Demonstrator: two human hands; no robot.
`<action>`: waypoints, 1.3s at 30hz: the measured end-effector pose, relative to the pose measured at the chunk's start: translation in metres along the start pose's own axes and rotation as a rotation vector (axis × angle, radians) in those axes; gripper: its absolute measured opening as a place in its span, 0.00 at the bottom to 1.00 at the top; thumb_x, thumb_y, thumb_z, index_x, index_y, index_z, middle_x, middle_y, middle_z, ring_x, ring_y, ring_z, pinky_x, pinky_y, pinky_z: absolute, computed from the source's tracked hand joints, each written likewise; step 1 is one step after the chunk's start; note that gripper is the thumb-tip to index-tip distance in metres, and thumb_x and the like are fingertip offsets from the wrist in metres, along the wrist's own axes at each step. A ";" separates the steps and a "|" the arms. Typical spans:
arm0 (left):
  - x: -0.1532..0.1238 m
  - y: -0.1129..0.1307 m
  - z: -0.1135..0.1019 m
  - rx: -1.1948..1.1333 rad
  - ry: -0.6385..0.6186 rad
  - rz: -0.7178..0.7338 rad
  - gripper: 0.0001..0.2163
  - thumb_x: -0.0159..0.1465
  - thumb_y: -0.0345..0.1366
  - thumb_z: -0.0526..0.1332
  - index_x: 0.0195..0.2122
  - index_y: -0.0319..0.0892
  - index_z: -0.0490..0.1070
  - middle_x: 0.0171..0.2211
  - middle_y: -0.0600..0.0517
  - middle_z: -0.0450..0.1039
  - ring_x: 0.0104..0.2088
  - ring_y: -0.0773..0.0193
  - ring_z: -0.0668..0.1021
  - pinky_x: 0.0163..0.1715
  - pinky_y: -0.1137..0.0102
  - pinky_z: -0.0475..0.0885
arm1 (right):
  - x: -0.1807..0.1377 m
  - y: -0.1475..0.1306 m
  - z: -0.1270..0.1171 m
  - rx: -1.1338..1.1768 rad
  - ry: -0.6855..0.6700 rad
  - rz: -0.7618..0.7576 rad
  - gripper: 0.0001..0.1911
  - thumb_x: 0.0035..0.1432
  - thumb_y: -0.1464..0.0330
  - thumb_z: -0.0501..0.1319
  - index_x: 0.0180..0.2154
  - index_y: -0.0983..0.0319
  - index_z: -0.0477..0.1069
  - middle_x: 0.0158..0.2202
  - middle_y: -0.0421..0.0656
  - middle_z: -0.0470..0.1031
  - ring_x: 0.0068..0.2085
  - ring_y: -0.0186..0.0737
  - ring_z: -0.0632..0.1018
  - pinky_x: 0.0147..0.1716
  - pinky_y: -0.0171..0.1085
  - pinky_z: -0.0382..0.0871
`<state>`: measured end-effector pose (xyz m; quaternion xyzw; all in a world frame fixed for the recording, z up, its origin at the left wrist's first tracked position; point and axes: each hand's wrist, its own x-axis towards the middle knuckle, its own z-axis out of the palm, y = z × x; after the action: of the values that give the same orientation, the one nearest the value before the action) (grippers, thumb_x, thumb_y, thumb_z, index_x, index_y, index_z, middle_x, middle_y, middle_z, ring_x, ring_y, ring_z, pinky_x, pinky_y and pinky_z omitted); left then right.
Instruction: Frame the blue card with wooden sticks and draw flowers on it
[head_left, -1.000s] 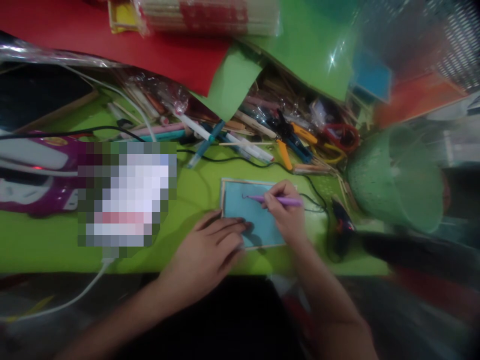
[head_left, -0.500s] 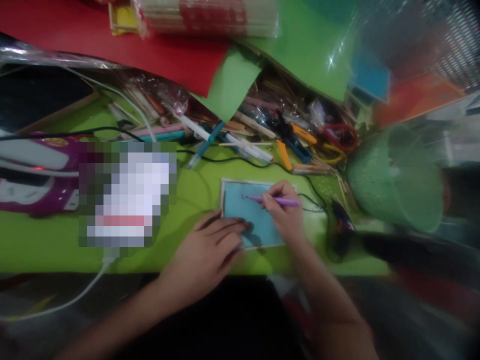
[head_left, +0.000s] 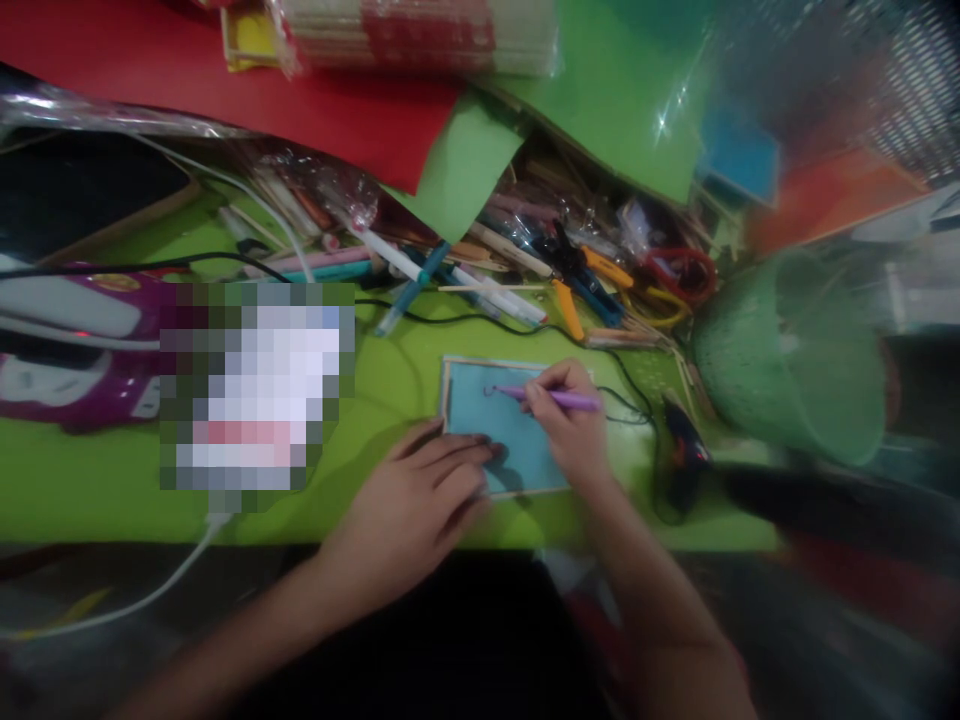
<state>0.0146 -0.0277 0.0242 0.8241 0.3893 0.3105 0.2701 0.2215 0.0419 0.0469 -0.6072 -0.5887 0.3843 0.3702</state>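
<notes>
A blue card (head_left: 480,415) edged with thin wooden strips lies on the green table in front of me. My right hand (head_left: 566,405) pinches a purple pen (head_left: 577,400), its tip on the upper left part of the card. By the tip is a small dark curved pen line (head_left: 489,391). Across the card's lower left corner rests my left hand (head_left: 427,480), fingers stretched out and lying flat on card and frame.
A blurred-out phone (head_left: 262,390) with a white cable and a purple power strip (head_left: 82,350) lie left. Behind are markers (head_left: 495,295), orange-handled pliers (head_left: 574,275), red scissors (head_left: 686,270) and coloured sheets. A green bin (head_left: 787,355) and a glue gun (head_left: 686,450) stand right.
The pen tip has shifted slightly right and up, and the curved line beside it has grown a little. My left hand and the card have stayed in place.
</notes>
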 end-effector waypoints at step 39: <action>0.000 0.000 0.001 -0.001 0.002 -0.002 0.06 0.75 0.35 0.57 0.42 0.44 0.73 0.54 0.50 0.82 0.54 0.55 0.82 0.63 0.49 0.69 | 0.000 0.001 -0.001 -0.002 -0.006 0.017 0.08 0.59 0.63 0.64 0.31 0.57 0.68 0.25 0.36 0.74 0.27 0.35 0.74 0.29 0.35 0.68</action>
<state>0.0150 -0.0280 0.0234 0.8232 0.3901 0.3114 0.2706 0.2223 0.0423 0.0465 -0.6115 -0.5849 0.3887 0.3646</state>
